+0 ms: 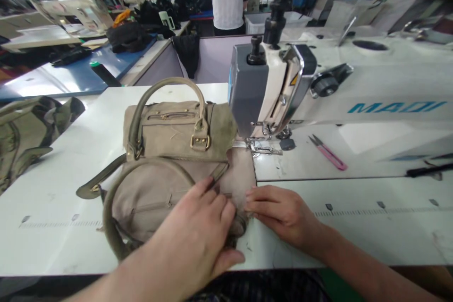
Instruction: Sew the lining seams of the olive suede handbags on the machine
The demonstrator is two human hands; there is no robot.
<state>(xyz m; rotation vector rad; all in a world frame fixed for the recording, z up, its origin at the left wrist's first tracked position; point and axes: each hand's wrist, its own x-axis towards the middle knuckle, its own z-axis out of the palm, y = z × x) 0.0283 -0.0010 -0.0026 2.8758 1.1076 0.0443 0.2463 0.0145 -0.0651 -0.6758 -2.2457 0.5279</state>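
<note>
Two hands at work, head view: right hand (283,212) pinches the near end of the olive-beige handbag (170,144)'s fabric flap (240,172); left hand (203,219) lies on the bag, can't tell if gripping. Bag sits left of the pinch. Flap's free edge runs away toward the sewing-machine head (249,89); right hand nearer that edge.

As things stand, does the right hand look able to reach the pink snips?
Likely yes: I see nothing blocking the way from the right hand to the pink snips, though its fingers are at the tan fabric.
</note>
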